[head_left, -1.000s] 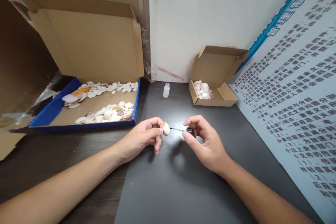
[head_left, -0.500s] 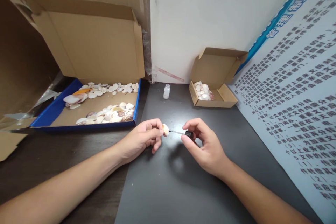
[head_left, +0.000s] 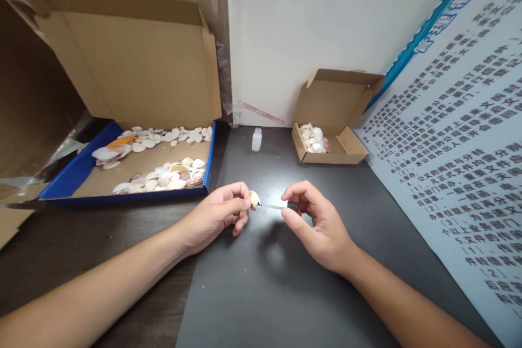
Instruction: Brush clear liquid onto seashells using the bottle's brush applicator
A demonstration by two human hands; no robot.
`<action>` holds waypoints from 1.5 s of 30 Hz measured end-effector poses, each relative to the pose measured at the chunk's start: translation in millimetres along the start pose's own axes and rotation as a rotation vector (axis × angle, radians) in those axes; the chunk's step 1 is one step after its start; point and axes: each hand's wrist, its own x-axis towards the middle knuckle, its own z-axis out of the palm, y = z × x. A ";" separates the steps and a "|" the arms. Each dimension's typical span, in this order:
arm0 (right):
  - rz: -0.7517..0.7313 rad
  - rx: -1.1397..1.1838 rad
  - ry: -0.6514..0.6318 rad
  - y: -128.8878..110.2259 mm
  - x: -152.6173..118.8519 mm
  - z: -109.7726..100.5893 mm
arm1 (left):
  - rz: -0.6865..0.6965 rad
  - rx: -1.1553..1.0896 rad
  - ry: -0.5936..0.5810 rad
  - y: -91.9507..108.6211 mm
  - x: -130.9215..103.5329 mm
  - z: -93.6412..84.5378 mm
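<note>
Between thumb and forefinger, my left hand (head_left: 224, 207) pinches a small pale seashell (head_left: 254, 199) with a yellowish patch. My right hand (head_left: 316, 223) is closed on the black cap of a brush applicator (head_left: 292, 206). From the cap a thin stem runs left, and its dark tip meets the shell's right edge. Both hands are held above the dark grey mat. Behind them stands a small uncapped glass bottle (head_left: 256, 140) with whitish contents.
At the left lies an open blue-edged cardboard box (head_left: 134, 166) with rows of seashells (head_left: 175, 174) and its lid raised. A smaller open cardboard box (head_left: 332, 157) at the back right holds more shells. A printed sheet (head_left: 457, 136) leans along the right, and a white panel (head_left: 277, 38) rises behind.
The shell has turned slightly in my left fingers, and the applicator's tip sits lower on its edge. The whole scene has shifted a little left from camera motion.
</note>
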 end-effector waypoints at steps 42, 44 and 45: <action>0.019 -0.051 -0.014 1.5 -1.1 1.8 | 0.019 0.014 -0.002 -1.9 1.1 -0.8; 0.005 -0.029 -0.019 1.3 -1.0 1.4 | 0.014 0.014 -0.002 -1.9 1.0 -1.0; -0.004 -0.018 -0.028 1.0 -1.0 1.1 | 0.011 0.014 0.000 -1.9 1.2 -1.1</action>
